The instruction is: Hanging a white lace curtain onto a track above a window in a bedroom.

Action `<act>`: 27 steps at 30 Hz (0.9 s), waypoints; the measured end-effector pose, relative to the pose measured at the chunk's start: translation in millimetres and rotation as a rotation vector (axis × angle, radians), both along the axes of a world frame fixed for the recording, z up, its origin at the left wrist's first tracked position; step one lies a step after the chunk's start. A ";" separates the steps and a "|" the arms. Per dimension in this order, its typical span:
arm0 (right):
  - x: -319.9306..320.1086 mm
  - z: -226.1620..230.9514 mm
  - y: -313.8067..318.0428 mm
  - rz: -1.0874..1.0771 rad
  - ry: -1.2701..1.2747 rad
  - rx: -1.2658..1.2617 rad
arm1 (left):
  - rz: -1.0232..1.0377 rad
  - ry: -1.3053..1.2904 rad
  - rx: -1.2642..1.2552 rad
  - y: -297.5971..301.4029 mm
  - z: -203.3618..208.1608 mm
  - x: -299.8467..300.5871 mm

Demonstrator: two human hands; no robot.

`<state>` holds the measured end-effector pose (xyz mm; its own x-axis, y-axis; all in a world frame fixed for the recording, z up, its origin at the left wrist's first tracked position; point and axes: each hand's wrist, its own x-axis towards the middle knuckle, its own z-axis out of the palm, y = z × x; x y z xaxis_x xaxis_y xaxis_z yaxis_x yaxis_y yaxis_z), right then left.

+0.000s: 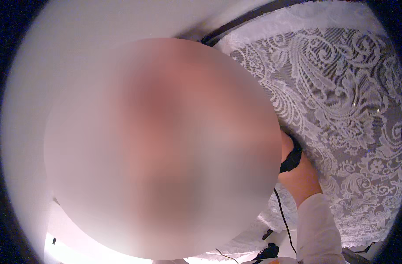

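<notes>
A large blurred oval fills the middle of the head view and hides most of the scene. My right hand (300,176) rises from the lower right in a white sleeve (317,233). It touches a black strap-like piece (291,159) at the edge of the blurred area. The fingers are hidden behind that area, so the grip is unclear. My left hand is not visible.
A white lace curtain (342,101) with a leaf and flower pattern covers the right side, under a dark rail (249,17). A thin black cable (283,215) hangs beside the sleeve down to a small black object (268,251). A plain pale wall (77,39) fills the left.
</notes>
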<state>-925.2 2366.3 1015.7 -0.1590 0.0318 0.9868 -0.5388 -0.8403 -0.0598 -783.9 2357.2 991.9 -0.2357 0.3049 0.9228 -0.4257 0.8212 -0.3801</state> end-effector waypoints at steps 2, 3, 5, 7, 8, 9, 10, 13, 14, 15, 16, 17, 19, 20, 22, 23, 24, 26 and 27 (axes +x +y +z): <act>21.5 5.8 2.1 -0.040 -0.027 -0.054 | 0.105 0.019 -0.119 1.2 10.3 20.0; 17.9 3.9 5.9 -0.119 -0.030 -0.071 | 0.092 0.025 -0.121 3.7 10.5 16.0; 15.3 2.5 17.1 -0.243 -0.052 -0.159 | 0.121 0.003 -0.092 14.2 12.7 14.3; 1.5 -10.3 8.7 -0.377 -0.078 -0.211 | 0.023 0.016 0.018 5.0 -2.3 1.2; -6.8 -16.5 5.2 -0.326 -0.047 -0.086 | -0.063 0.027 0.117 -0.6 -9.0 -5.5; -8.1 -15.0 7.3 -0.259 -0.019 0.023 | -0.059 0.028 0.113 0.8 -7.3 -4.9; -10.3 -14.6 3.4 -0.258 -0.019 0.021 | -0.028 0.026 0.064 0.4 -6.5 -5.2; -11.0 -2.8 3.6 -0.298 0.042 -0.070 | -0.006 0.019 -0.017 5.2 2.6 -1.4; -10.5 2.4 7.8 -0.306 0.061 -0.086 | -0.019 0.012 -0.041 9.6 6.1 -0.7; -6.3 1.2 1.3 -0.301 0.077 -0.089 | -0.006 0.008 -0.036 9.1 4.4 2.0; -1.1 -1.6 -4.4 -0.287 0.073 -0.085 | 0.032 0.026 0.059 12.0 3.6 4.0; 5.3 -4.6 -9.4 -0.308 0.081 -0.237 | 0.073 0.045 0.153 12.7 2.7 7.6; -4.6 -7.7 -3.6 -0.374 0.101 -0.389 | 0.097 0.022 0.086 16.6 5.8 -2.6; -8.5 -9.2 -0.6 -0.438 0.125 -0.422 | 0.141 0.001 0.015 19.5 8.6 -6.1; -6.1 -7.5 2.9 -0.481 0.141 -0.464 | 0.169 0.013 -0.006 28.5 16.0 -6.3; -2.6 -5.8 5.3 -0.486 0.136 -0.471 | 0.196 0.025 -0.025 34.6 20.4 -4.9; -5.4 -10.4 1.1 -0.510 0.140 -0.459 | 0.184 0.023 -0.013 28.9 17.9 -9.6; -12.7 -22.3 -6.0 -0.461 0.160 -0.364 | 0.096 0.073 0.212 15.4 12.0 -18.4; -10.3 -21.6 -1.2 -0.386 0.171 -0.300 | 0.102 0.074 0.207 15.8 15.4 -16.9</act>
